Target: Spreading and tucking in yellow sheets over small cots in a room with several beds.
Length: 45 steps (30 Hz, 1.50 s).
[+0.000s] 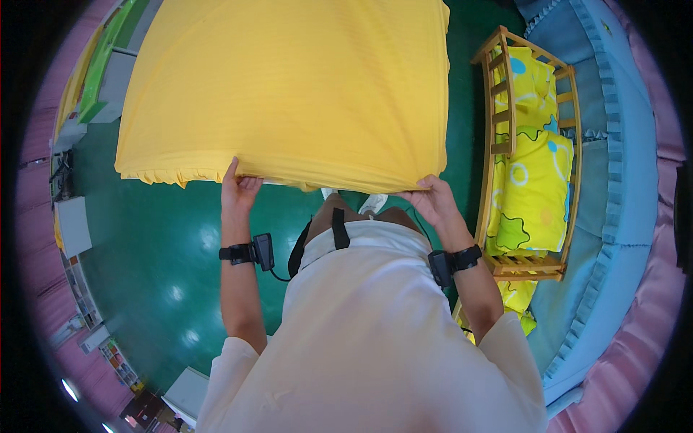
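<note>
In the head view, we saw the yellow sheet across the upper middle of the frame. At centre, our left hand, half-curled, and right hand, nearly closed, gripped its lower edge; a wooden crib stood right.

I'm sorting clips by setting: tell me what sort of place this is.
Probably a children's room, perhaps a nursery or kindergarten nap area. Signs of it are the small slatted wooden bed, its bright yellow bedding with stars and rings, and the ruffled blue fabric beside it.
</note>
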Available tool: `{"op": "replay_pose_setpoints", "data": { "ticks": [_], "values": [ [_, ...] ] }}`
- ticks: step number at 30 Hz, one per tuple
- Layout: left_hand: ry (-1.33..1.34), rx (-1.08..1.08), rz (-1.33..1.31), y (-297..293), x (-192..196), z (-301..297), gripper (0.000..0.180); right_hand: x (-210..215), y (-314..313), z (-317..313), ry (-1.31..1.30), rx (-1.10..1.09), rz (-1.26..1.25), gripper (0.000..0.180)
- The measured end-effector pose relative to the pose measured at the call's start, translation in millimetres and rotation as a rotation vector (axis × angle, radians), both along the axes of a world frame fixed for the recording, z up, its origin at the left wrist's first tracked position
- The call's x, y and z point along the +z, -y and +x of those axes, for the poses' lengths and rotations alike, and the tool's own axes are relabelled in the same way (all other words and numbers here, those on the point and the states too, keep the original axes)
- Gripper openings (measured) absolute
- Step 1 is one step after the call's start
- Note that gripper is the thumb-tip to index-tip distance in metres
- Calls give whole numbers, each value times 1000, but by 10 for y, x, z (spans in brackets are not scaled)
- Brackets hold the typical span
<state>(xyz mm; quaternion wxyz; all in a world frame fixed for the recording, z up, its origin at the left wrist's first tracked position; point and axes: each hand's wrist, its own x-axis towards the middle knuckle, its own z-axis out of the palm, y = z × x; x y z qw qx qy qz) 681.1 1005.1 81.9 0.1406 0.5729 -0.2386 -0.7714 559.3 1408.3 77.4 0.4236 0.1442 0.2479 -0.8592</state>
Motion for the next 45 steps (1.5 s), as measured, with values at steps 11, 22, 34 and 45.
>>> {"op": "replay_pose_setpoints", "data": {
  "ticks": [11,22,34,45],
  "values": [
    [-481,73,-138,1,-341,53,31,19,4,113,73,-80,142,55],
    [-101,-444,-288,98,-271,85,35,-17,217,240,199,455,81,74],
    [-63,-540,-144,228,-250,344,35,14,560,249,225,4,-72,68],
    [-600,-581,284,-509,-124,6,32,25,546,179,97,-128,30,48]
  ]
}}
